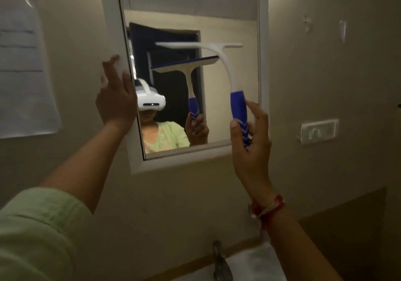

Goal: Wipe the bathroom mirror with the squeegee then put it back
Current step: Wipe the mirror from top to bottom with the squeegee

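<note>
The white-framed bathroom mirror [230,27] hangs on the wall ahead. A squeegee [225,68] with a white blade and neck and a blue grip is held upright in front of the glass, its blade level near the mirror's middle height. My right hand [249,150] holds the blue grip from below, thumb and fingers around it. My left hand [115,98] lies flat on the mirror's left frame edge, fingers spread. The glass reflects the squeegee, my hand and a person wearing a headset.
A sheet of paper [23,68] is taped to the wall at left. A switch plate [319,131] sits right of the mirror. Two small hooks [308,22] are higher up. A tap [221,263] and a basin edge [256,261] lie below.
</note>
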